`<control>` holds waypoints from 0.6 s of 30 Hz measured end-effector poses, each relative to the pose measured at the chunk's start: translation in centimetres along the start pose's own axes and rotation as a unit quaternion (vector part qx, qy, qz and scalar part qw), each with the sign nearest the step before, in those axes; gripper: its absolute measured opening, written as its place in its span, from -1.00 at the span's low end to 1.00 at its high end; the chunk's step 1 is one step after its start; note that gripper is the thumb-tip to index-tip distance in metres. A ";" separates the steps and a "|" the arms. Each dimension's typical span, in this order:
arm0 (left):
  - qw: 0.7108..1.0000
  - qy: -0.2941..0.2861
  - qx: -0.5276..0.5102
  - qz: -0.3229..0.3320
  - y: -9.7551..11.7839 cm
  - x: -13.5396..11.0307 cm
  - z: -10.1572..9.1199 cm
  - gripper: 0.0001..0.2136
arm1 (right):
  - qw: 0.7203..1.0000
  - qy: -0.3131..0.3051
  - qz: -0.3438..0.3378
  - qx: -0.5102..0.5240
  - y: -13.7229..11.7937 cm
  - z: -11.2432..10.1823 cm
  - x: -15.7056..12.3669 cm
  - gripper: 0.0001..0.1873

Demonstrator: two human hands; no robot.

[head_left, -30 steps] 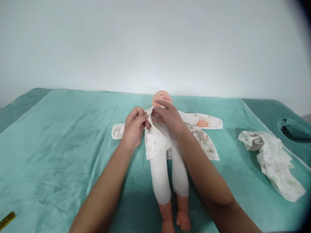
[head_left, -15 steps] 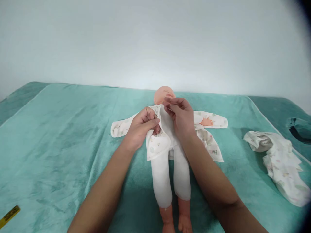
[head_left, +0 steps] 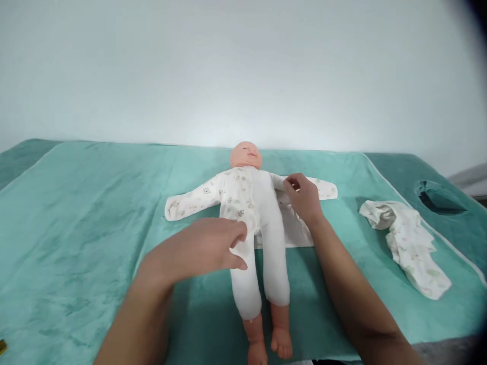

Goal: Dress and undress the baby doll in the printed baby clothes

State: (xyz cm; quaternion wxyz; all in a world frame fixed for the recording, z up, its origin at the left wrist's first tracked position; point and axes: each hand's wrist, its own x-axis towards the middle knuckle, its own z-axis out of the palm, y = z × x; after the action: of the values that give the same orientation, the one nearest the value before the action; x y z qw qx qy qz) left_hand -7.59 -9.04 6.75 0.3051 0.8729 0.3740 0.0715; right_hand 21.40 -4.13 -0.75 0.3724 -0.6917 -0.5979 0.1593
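A baby doll (head_left: 246, 156) lies on its back, its white cloth body and legs (head_left: 274, 258) showing. Its printed white baby shirt (head_left: 238, 190) covers one side of the chest, while the other front panel (head_left: 292, 233) is spread out beside the body. Over the doll's hip and upper leg hovers my left hand (head_left: 205, 248), thumb and fingers apart, holding nothing. My right hand (head_left: 305, 196) is at the doll's arm on the right, with bent fingers closed on the shirt near the sleeve; the fingertips are partly hidden.
Another printed white baby garment (head_left: 409, 246) lies crumpled to the right. Beyond it, a dark oval opening (head_left: 441, 197) shows in the green-covered bed (head_left: 95, 213). A pale wall (head_left: 243, 71) rises behind. A yellow strip (head_left: 2, 347) is at the lower left edge.
My left hand has let go of the shirt's edge, which now lies on the chest, and moved down towards the hip. My right hand has gone from the neck to the doll's arm.
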 end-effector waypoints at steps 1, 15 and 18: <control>0.998 0.022 0.051 -0.010 0.3 0.1 0.8 -0.84 | 0.997 -0.030 0.006 -0.064 0.7 -0.7 0.0 -0.73; 0.996 -0.032 0.028 0.084 4.0 0.5 -0.4 -0.79 | 0.991 -0.124 0.019 -0.056 1.2 -1.9 -0.3 -0.72; 0.995 0.069 -0.008 0.069 2.9 2.0 0.9 -0.82 | 0.984 -0.173 -0.010 -0.048 1.0 -1.4 -0.3 -0.72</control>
State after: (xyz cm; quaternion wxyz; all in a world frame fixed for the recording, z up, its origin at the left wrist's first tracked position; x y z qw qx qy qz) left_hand -4.09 -9.67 7.51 0.2800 0.8871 0.3325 0.1553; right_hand 22.98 -4.87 -0.55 0.2309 -0.6652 -0.6669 0.2438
